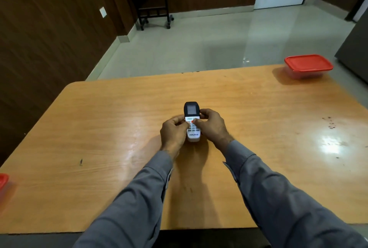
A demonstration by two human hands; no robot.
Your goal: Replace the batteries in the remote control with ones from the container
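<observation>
Voltas remote control (pixel 192 122), light, rigid, slick plastic, face-up, is gripped along both long edges by left hand (pixel 173 131) and right hand (pixel 213 126); red-lidded container (pixel 308 66) sits well apart, far-right of it on bench (pixel 99 128).

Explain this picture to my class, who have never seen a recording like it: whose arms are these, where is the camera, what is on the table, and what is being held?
There is no machine here. A person wears a camera on the head, looking forward and down, so you see their own two arms in grey sleeves. Both hands, the left hand and the right hand, hold a remote, buttons up, over a wooden table. A box with a red lid stands shut at the far right corner. Part of another red-lidded box shows at the left edge. No batteries are visible.
</observation>
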